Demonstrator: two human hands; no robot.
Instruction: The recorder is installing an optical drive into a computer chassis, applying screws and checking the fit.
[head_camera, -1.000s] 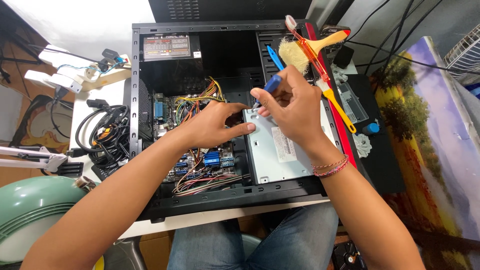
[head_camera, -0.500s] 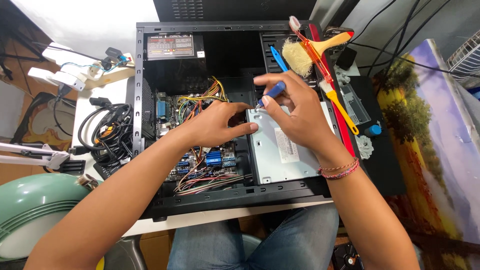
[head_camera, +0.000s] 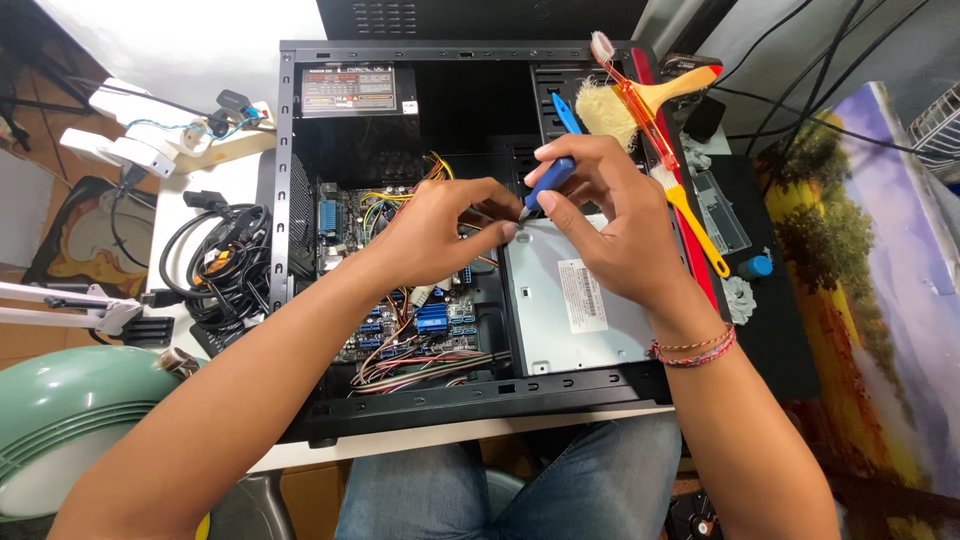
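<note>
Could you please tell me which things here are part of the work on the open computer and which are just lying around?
In use: right hand, blue screwdriver, left hand, drive cage, computer case.
Lying about: paintbrush, yellow brush, black cables, power strip, green lamp.

Two brushes (head_camera: 640, 100), one computer case (head_camera: 300, 250), one screwdriver (head_camera: 548, 182).

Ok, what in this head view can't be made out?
- Screwdriver tip: covered by the left hand fingers; head view.
- Whatever the tip meets on the drive cage: hidden under both hands.
- Right hand palm side: turned away.
- Green fan: cut off by the left edge.
</note>
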